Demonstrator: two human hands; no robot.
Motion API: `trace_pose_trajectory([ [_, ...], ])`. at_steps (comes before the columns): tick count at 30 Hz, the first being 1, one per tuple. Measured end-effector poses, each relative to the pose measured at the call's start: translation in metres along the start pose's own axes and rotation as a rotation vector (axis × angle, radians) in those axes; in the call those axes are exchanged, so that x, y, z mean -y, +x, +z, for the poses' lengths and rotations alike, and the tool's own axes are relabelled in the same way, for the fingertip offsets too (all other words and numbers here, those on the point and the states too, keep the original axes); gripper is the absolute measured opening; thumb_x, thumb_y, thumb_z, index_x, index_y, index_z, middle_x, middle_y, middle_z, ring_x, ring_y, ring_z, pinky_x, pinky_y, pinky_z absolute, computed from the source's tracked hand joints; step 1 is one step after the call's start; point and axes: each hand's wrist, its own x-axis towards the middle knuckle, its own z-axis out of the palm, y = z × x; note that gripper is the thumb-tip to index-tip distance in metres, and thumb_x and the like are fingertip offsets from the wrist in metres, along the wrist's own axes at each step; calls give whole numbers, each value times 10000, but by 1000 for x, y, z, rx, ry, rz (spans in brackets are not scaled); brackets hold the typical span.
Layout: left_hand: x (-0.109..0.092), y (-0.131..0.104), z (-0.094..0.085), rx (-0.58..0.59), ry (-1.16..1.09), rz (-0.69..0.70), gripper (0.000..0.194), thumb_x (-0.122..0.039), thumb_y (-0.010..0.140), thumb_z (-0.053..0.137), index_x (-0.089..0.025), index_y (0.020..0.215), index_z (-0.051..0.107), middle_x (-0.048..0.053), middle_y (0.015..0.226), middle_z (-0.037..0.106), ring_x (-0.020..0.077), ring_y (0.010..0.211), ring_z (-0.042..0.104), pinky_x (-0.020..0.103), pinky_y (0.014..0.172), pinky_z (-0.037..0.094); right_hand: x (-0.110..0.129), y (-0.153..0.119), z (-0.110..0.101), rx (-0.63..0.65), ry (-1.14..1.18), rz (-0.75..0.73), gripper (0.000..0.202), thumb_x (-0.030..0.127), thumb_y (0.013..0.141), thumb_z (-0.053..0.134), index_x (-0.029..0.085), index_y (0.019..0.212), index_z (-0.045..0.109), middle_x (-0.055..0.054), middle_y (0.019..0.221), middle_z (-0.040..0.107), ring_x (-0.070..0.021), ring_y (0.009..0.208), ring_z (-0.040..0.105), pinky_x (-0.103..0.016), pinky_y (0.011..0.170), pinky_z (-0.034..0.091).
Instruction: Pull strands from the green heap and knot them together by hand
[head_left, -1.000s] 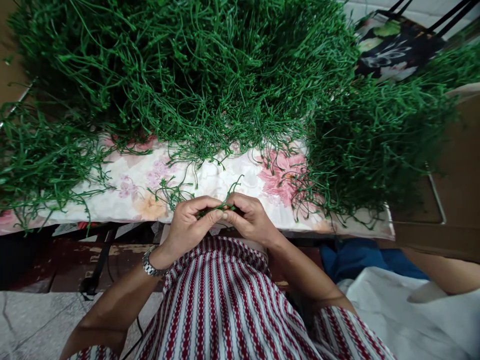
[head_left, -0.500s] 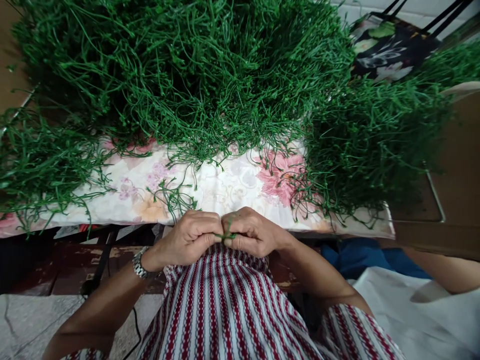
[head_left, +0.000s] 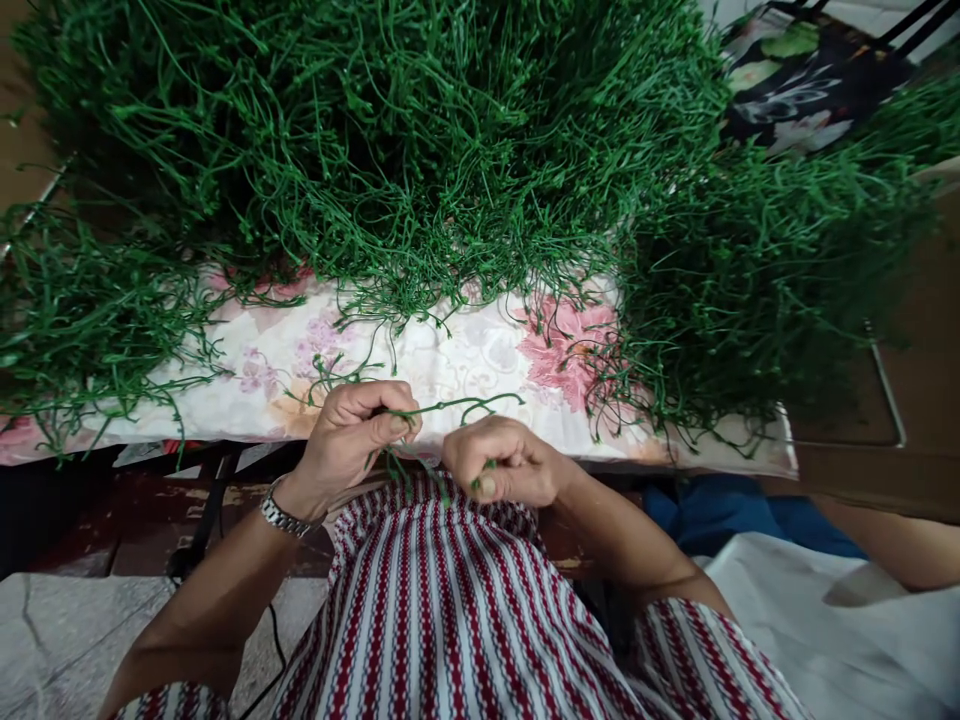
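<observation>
My left hand (head_left: 364, 430), with a metal-band watch at the wrist, pinches a thin branching green plastic stem (head_left: 450, 404) between thumb and finger. One part of the stem reaches right over the cloth, and blurred shoots hang below. My right hand (head_left: 510, 462) is closed, with a small green stem piece (head_left: 489, 465) showing between thumb and curled finger. A gap separates the two hands, which are above the table's front edge. Just beyond my left hand, a few loose stems (head_left: 341, 372) lie on the flowered tablecloth (head_left: 457, 355).
A large heap of green stems (head_left: 360, 150) covers the back of the table. Smaller piles lie left (head_left: 97, 340) and right (head_left: 750, 300). A black flowered bag (head_left: 806, 90) stands behind. At right are a cardboard box (head_left: 926, 400) and another person's arm (head_left: 885, 540).
My hands were together, thumbs meeting over a small green piece. They have now come apart, my left hand moving up and left, and a longer branching stem shows in it.
</observation>
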Motion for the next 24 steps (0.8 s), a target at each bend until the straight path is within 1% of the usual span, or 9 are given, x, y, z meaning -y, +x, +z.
trace_pose_trajectory([
  [4,-4,7,3,-36,104,23,120,-241,736,663,-155,655,641,13,631,526,107,584,476,237,506,341,1,-4,-6,-260,-177,20,253,370,901,449,162,759,471,-22,707,508,-109,654,495,-249,611,417],
  [7,-2,12,9,-99,140,-10,93,-208,729,663,-155,658,639,-7,629,497,89,583,449,225,517,323,0,-4,-4,-413,-269,109,210,330,932,392,168,807,442,1,705,495,-81,568,475,-213,546,400],
  [9,0,15,14,-125,127,-63,89,-201,719,665,-152,650,636,-18,601,495,84,571,438,217,527,324,-1,-3,-1,-498,-429,156,190,305,933,392,165,826,462,24,662,469,-70,533,444,-199,530,375],
  [12,3,17,18,-150,115,-108,104,-219,696,682,-145,638,639,-19,594,529,80,572,440,207,547,336,1,-2,0,-549,-687,183,170,272,924,402,163,834,496,9,680,501,-89,610,480,-211,592,385],
  [15,4,18,19,-187,114,-140,95,-222,677,693,-144,644,651,-15,604,559,79,574,454,200,551,338,6,-6,-3,-631,-804,154,167,233,923,384,169,821,499,-17,742,543,-109,689,530,-231,652,415],
  [17,3,19,19,-207,89,-158,87,-216,667,696,-144,643,653,-13,600,564,79,571,461,198,545,338,10,-10,-4,-725,-873,84,145,199,917,380,176,840,500,-28,773,559,-120,721,548,-245,675,431],
  [20,3,20,21,-212,43,-156,79,-200,661,696,-145,631,649,-16,594,562,74,572,465,190,548,347,11,-13,3,-823,-1015,-58,118,132,890,391,183,868,496,-30,751,555,-122,673,536,-247,632,435],
  [22,3,22,24,-221,-1,-150,68,-187,656,694,-147,630,647,-17,601,562,71,575,470,183,549,359,7,-11,11,-805,-1121,-105,143,96,872,396,179,925,500,-44,758,567,-130,666,536,-253,611,437],
  [24,3,24,28,-245,-65,-141,56,-178,642,697,-152,648,647,-19,629,570,72,579,480,182,547,379,1,-4,18,-749,-1189,-93,183,99,869,403,168,1008,499,-72,813,599,-148,714,557,-269,626,453],
])
